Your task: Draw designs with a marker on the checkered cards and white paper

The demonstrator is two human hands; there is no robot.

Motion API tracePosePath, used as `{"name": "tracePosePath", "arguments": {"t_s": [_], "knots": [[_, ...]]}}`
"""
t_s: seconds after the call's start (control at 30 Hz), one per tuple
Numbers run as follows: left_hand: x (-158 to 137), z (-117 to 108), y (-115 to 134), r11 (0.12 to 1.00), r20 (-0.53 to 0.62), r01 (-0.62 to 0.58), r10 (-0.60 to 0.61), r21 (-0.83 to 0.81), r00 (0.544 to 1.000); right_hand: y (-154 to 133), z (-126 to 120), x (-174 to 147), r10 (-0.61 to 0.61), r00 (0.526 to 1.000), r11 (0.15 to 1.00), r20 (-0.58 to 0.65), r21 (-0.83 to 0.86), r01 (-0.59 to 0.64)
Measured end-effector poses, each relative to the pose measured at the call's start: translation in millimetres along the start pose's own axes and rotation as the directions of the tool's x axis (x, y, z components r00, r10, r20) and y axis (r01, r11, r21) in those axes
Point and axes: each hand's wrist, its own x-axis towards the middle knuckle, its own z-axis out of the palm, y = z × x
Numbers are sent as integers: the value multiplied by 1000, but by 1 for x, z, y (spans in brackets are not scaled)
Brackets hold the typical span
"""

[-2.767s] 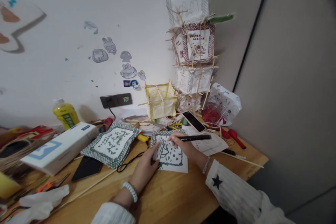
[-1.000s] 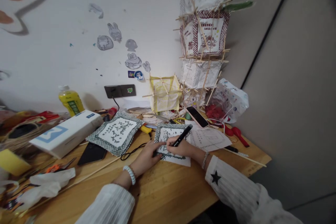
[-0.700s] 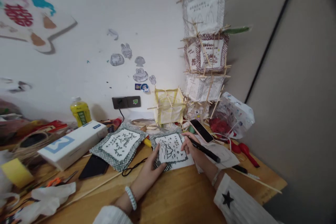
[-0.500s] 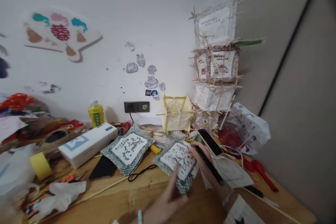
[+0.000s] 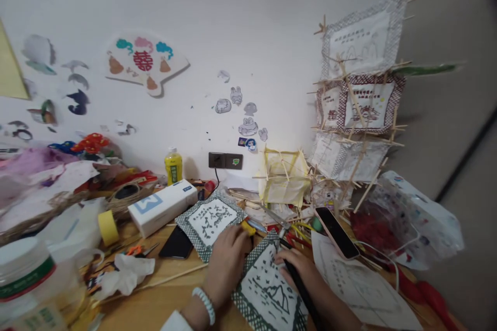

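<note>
A patterned panel (image 5: 267, 284), white with a drawing and a dark green lattice border, lies tilted before me. My right hand (image 5: 297, 266) rests over its right side, closed around a long black pen (image 5: 298, 287). My left hand (image 5: 229, 253), with a pale beaded bracelet on the wrist, is back side up between that panel and a second green-bordered panel (image 5: 212, 220). Its fingers bend down near a yellow object (image 5: 247, 227), and their tips are hidden. Scissors (image 5: 276, 217) lie just beyond the near panel.
A phone (image 5: 337, 232) and a drawn paper sheet (image 5: 357, 282) lie to the right. A tall stick-framed paper lantern (image 5: 361, 103) and a yellow one (image 5: 285, 176) stand behind. Leftward are a tissue box (image 5: 163, 207), yellow tape (image 5: 108, 227), a bottle (image 5: 173, 167) and a jar (image 5: 27, 269).
The view has turned left. The near panel has come down closer to me. My left hand has left its lower edge and moved up to its left; my right hand still holds the pen.
</note>
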Motion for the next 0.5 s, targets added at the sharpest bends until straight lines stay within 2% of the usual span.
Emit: {"name": "tracePosePath", "arguments": {"t_s": [0.03,0.1,0.2,0.37,0.5], "knots": [[3,0,-15,990,-74,21,-11,139,997,2,1,0,-1,1000,1000,-11,18,1],[5,2,-41,948,-127,67,-28,312,991,7,4,1,6,999,998,-51,59,-3],[3,10,-65,901,-131,131,-83,415,988,13,8,4,14,996,994,-87,108,-4],[1,21,-81,907,-139,215,-175,363,975,12,10,6,33,993,994,-116,105,-21],[5,11,-81,948,-169,268,-239,174,956,2,5,4,56,994,988,-92,150,-42]]}}
